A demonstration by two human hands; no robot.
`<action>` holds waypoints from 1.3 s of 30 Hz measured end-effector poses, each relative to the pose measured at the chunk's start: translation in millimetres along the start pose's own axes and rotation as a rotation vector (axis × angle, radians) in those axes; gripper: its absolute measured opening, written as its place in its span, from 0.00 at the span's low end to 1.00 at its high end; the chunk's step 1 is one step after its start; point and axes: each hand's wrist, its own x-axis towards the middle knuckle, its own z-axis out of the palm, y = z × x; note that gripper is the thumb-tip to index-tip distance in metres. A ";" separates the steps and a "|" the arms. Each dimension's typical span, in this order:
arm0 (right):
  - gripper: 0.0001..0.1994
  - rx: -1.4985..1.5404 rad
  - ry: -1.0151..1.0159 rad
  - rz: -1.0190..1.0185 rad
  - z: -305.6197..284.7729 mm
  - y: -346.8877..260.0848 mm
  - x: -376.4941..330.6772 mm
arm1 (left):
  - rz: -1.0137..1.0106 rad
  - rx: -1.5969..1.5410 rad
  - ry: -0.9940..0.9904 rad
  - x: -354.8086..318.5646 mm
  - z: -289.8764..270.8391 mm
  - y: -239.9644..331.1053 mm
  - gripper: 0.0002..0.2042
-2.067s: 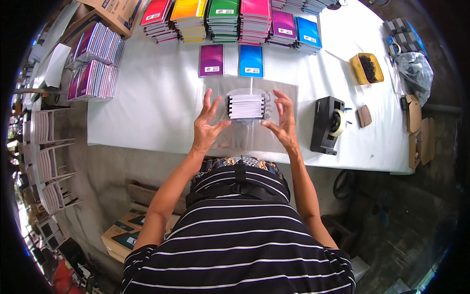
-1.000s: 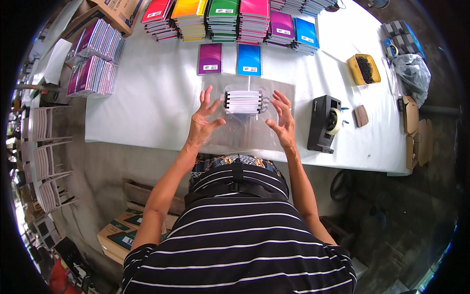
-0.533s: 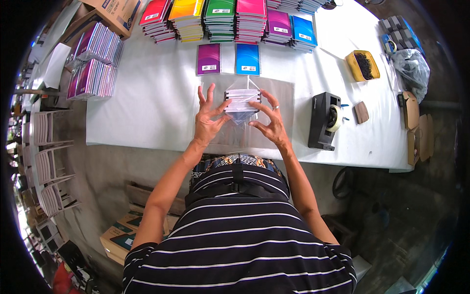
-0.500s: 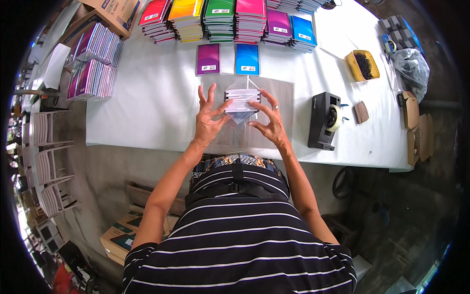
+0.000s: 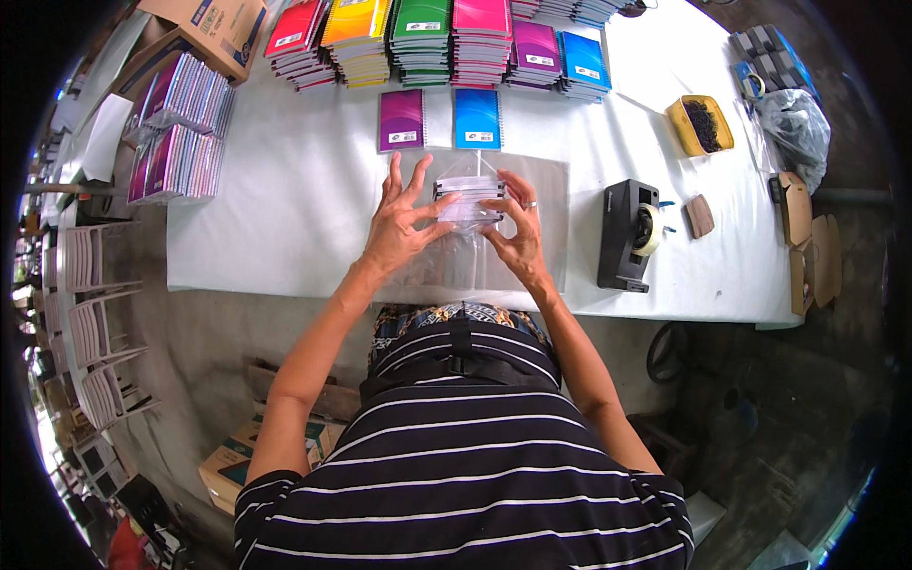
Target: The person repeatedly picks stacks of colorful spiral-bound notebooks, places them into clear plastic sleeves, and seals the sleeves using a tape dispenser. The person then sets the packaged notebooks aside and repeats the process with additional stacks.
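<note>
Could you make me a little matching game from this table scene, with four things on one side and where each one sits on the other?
Things:
1. black tape dispenser
2. yellow tray
3. small stack of notebooks
4. cardboard box

Places:
A. far left corner of the table
B. between the left hand and the right hand
C. just right of the clear plastic sheet
D. far right part of the table, beside a grey bag

Pairs: 1-C, 2-D, 3-B, 4-A

A clear plastic bag [image 5: 465, 204] holding stacked notebooks sits near centre; a brown cardboard box [image 5: 204, 21] stands far left; white labels [image 5: 475, 136] mark notebook covers.
</note>
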 end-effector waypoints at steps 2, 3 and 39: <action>0.24 0.014 0.004 0.019 0.9 -8.9 0.7 | 0.038 0.077 -0.050 4.8 -9.2 2.0 0.19; 0.23 0.026 0.014 0.044 3.3 -13.9 -0.4 | 0.065 0.116 -0.068 8.0 -13.0 4.1 0.18; 0.10 -0.358 0.034 -0.229 2.3 -59.1 19.1 | -0.104 -0.300 0.277 -18.9 40.1 3.1 0.31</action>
